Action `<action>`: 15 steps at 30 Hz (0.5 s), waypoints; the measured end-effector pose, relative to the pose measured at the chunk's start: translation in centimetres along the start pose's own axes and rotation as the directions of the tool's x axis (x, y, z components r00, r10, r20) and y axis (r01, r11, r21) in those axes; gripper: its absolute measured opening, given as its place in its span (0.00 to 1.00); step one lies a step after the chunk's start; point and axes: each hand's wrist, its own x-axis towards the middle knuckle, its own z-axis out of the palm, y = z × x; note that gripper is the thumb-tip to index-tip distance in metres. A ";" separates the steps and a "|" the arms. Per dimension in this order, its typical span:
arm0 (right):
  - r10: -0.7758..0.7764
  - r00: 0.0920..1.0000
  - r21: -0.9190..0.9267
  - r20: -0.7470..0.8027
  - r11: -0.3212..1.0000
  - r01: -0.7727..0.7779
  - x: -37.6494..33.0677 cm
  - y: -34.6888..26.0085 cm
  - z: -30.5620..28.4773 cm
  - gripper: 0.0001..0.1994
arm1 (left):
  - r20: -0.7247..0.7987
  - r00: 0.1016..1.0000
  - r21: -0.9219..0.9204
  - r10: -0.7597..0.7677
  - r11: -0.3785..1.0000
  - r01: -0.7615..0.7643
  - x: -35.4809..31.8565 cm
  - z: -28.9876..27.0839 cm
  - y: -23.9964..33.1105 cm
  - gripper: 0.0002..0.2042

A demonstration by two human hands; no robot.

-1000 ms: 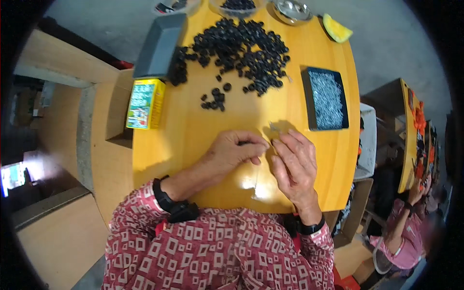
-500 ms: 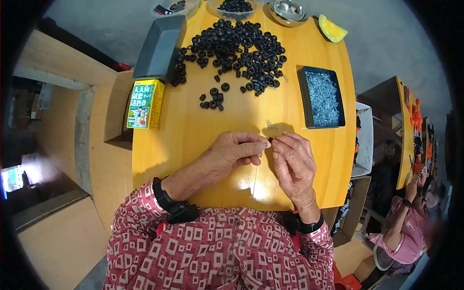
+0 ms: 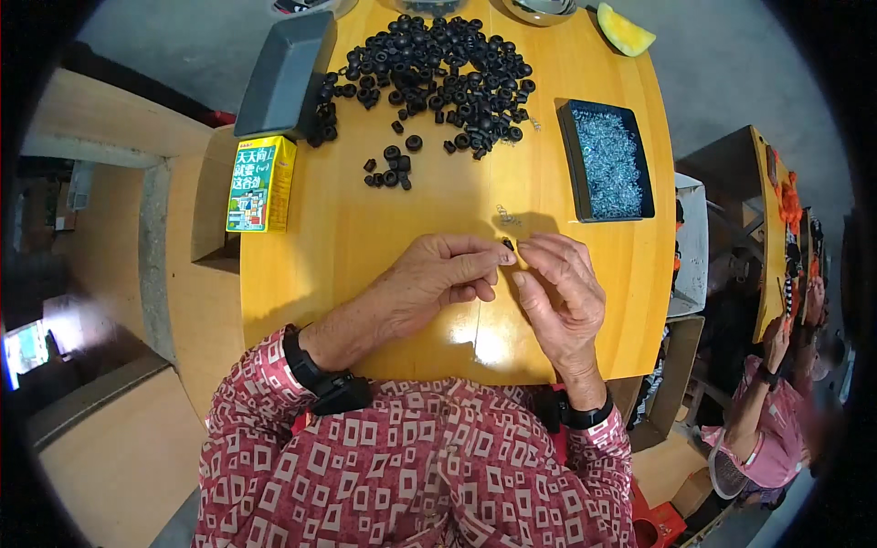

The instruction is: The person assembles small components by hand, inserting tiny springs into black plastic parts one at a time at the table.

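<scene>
Over the front middle of the table, my left hand (image 3: 448, 279) pinches a small black part (image 3: 508, 244) between thumb and forefinger. Its shape is too small to make out fully. Just to the right, my right hand (image 3: 568, 297) is held with thumb and fingers apart, its fingertips close to the part and nothing visible in them. A few small metal springs (image 3: 509, 218) lie just beyond my hands. Farther off is a small group of black parts (image 3: 391, 169), and behind it a large heap of black ring-like and cap-like pieces (image 3: 448, 78).
A black tray (image 3: 568, 173) of small metal springs stands at the right. To the left are an empty dark grey tray (image 3: 285, 78) and a yellow-green drink carton (image 3: 260, 184). A yellow melon slice (image 3: 625, 30) lies at the far right. Another person (image 3: 758, 416) sits farther right.
My right thumb and fingers have spread and drawn back slightly from the black part, which stays in my left fingertips. The whole view has shifted, so the table things sit higher.
</scene>
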 end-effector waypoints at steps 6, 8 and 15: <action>-0.045 0.999 0.004 0.031 0.999 0.045 0.2 0.5 -0.2 0.10 | -0.015 0.998 0.007 -0.060 0.998 0.060 0.1 0.5 -0.2 0.09; -0.046 0.998 0.009 0.031 0.999 0.046 0.2 0.4 -0.2 0.09 | 0.022 0.998 0.017 -0.053 0.998 0.053 0.2 0.4 -0.2 0.09; -0.049 0.999 0.014 0.008 0.999 0.049 0.4 0.0 -0.2 0.08 | 0.089 0.993 -0.003 -0.071 0.997 0.071 -0.2 0.4 0.1 0.12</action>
